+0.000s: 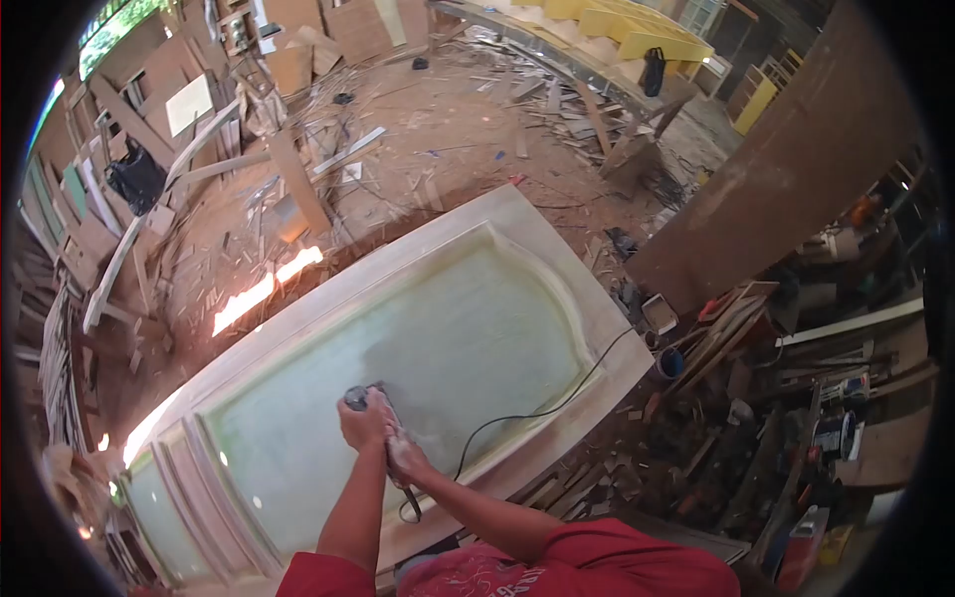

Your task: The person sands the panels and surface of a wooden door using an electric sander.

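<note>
A large pale wooden door panel (587,249) with raised moulding and a greenish inner field lies across the middle of the view. On its inner field, a dark hand-held power tool (356,398) rests against the surface. My left hand (364,423) is closed round the tool's front end. Just behind and to the right, my right hand (403,458) grips its body. A black cord (507,417) runs from the tool's rear over the panel's right edge. The tool's underside is hidden.
Wood scraps litter the dirt floor (448,109). A brown post (756,189) rises at the right, above cluttered tools and cans. Boards and a black bag (136,177) stand at the left. Yellow wooden pieces (637,30) lie at the back.
</note>
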The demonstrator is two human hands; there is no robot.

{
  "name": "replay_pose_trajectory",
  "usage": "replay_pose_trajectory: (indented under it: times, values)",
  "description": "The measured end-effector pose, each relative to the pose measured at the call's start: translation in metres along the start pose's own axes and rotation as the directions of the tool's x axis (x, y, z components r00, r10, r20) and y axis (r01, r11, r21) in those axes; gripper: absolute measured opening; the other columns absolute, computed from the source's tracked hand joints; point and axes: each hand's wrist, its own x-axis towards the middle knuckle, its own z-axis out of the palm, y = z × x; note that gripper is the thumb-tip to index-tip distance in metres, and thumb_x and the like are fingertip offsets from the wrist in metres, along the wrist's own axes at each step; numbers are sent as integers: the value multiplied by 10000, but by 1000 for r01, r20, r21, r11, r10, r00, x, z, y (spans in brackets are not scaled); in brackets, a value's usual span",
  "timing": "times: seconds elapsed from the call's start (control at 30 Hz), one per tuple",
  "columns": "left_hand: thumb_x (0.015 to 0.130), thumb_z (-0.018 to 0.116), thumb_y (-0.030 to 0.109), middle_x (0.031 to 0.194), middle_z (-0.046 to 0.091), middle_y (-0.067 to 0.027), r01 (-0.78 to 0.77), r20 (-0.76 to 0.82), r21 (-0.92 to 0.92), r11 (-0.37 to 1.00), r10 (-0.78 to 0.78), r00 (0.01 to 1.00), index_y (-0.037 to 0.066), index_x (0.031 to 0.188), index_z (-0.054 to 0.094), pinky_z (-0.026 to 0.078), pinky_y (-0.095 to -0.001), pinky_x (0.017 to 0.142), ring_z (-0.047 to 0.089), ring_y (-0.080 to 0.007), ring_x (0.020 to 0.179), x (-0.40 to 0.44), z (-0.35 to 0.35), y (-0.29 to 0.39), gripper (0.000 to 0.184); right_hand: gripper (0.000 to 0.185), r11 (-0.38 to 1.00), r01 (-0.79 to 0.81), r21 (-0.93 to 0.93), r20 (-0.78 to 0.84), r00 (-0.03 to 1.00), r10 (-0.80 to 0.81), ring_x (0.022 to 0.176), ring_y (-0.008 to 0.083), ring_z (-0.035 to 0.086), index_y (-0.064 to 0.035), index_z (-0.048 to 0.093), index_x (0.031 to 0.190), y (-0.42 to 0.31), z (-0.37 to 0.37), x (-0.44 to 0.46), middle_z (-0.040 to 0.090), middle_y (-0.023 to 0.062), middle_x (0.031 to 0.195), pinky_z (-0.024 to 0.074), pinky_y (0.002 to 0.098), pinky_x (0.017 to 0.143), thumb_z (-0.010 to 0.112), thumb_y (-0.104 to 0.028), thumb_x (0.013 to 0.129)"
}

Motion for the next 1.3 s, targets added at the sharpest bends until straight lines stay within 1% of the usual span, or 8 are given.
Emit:
replay_pose_trajectory:
  times: [0.2, 0.3, 0.43, 0.5, 0.7, 0.97, 1.13, 1.3]
  values:
    - [913, 795, 522, 1359, 733, -258, -116, -82, -109, 987, 108, 991, 55, 1526, 582, 535, -501, 1096, 702, -443, 1267, 105, 22, 28, 800, 614, 796, 584, -156, -169, 778, -605, 1474, 481, 509, -53, 388, 1658, -37, 36, 93, 528, 247, 1628, 421, 482, 1211, 365, -435, 1178]
    - [959, 754, 497, 1383, 722, -256, -215, -120, -21, 976, 211, 970, 70, 1588, 528, 525, -492, 1114, 692, -455, 1281, 155, 38, 31, 793, 567, 963, 194, -189, -66, 976, -209, 1252, 572, 617, -154, 392, 1656, -74, 36, 120, 651, 352, 1384, 516, 570, 1069, 430, -400, 1147]
    - [1010, 684, 439, 1547, 611, -257, -277, 110, 56, 959, 270, 956, 91, 1644, 469, 439, -530, 1210, 556, -472, 1454, 174, 13, 50, 755, 574, 926, 264, -270, 38, 964, -264, 1363, 510, 594, -226, 417, 1666, -104, 22, 136, 608, 269, 1528, 464, 549, 1160, 375, -465, 1146]
    - [1010, 663, 413, 1678, 469, -248, -691, 174, 559, 458, 750, 638, 101, 1636, 490, 322, -602, 1280, 365, -476, 1587, 211, 40, -5, 721, 494, 808, 294, -510, 81, 952, -296, 1120, 547, 677, -148, 542, 1519, -74, 27, 167, 706, 298, 1305, 553, 623, 977, 523, -403, 1097]
    - [995, 595, 294, 1470, 614, -242, -858, 341, 253, 447, 789, 511, 78, 1268, 732, 400, -586, 1198, 494, -478, 1435, 134, 9, -23, 374, 760, 846, 403, -350, 95, 913, -396, 1331, 495, 616, -226, 305, 1722, -49, -12, 71, 577, 214, 1589, 490, 539, 1153, 485, -614, 1093]
    - [899, 664, 273, 944, 779, -236, -451, 253, 239, 860, 393, 884, 22, 880, 759, 564, -583, 849, 744, -471, 908, 7, -13, -48, 269, 814, 841, 183, -509, 211, 974, -84, 1302, 463, 655, 43, 454, 1522, -13, -44, -48, 657, 300, 1423, 544, 526, 1092, 670, -513, 969]
    - [871, 704, 319, 861, 779, -240, -431, 241, 262, 863, 374, 896, 29, 796, 755, 576, -576, 816, 754, -470, 847, -25, -12, -33, 304, 577, 824, 165, -542, 69, 986, -152, 1058, 494, 738, 92, 520, 1314, 33, -19, -68, 735, 311, 1141, 611, 555, 906, 710, -234, 878]
    - [877, 712, 391, 869, 770, -247, -374, 183, 240, 896, 336, 924, 23, 815, 757, 568, -575, 811, 745, -480, 854, 18, -15, -9, 376, 738, 788, 197, -583, 162, 979, -125, 1108, 454, 729, 105, 484, 1430, 39, 5, 10, 687, 334, 1260, 608, 516, 955, 744, -294, 866]
